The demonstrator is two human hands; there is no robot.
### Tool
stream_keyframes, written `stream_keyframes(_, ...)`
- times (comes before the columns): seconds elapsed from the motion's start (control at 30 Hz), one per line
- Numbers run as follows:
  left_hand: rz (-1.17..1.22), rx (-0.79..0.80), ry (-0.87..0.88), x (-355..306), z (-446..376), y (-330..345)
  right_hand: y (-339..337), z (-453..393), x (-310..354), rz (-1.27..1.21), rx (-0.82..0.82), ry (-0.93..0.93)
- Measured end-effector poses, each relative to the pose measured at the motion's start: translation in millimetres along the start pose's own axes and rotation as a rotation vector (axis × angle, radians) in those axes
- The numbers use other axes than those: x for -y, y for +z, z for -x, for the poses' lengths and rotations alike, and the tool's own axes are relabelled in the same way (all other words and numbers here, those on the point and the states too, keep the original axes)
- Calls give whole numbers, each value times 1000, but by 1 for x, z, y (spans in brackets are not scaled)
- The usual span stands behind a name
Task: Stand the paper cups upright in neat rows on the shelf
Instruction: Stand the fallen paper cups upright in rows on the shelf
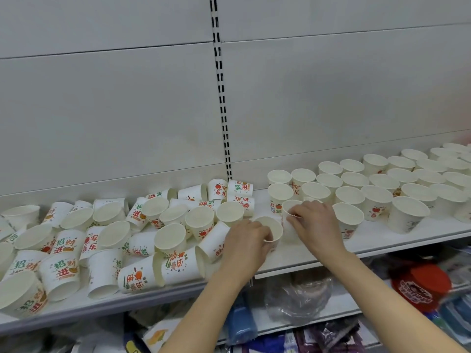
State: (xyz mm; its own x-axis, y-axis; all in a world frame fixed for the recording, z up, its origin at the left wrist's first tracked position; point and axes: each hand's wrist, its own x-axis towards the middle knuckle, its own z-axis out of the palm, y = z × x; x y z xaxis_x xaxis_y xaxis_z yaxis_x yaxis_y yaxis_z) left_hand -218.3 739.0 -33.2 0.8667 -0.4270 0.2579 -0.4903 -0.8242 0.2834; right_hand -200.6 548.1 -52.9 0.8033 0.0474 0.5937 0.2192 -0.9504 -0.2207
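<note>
White paper cups with red and green print cover a grey shelf (382, 240). On the right, several upright cups (377, 194) stand in rows. On the left lies a jumbled heap of tipped cups (107, 240). My left hand (244, 238) grips the rim of an upright cup (274, 226) near the shelf's middle. My right hand (314, 221) pinches the rim of a neighbouring upright cup (290, 207) at the left end of the front row. Both cups stand on the shelf, side by side.
The grey back panel has a slotted upright (221, 98) at its centre. Below the shelf sits a lower shelf with a clear plastic bag (298, 299), a blue packet (240, 324) and a red item (420, 286).
</note>
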Motion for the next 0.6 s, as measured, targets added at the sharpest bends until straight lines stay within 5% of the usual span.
stream_keyframes(0.2,31,-24,58,7,-14,7,13,11,-10,44,-57,-162)
stream_keyframes(0.37,76,-251,-154,39,-21,-3,10,18,-19,-26,-130,-184)
stream_keyframes(0.6,-123,-69,-263,38,-31,-4,7,-28,-24,-107,-114,-239)
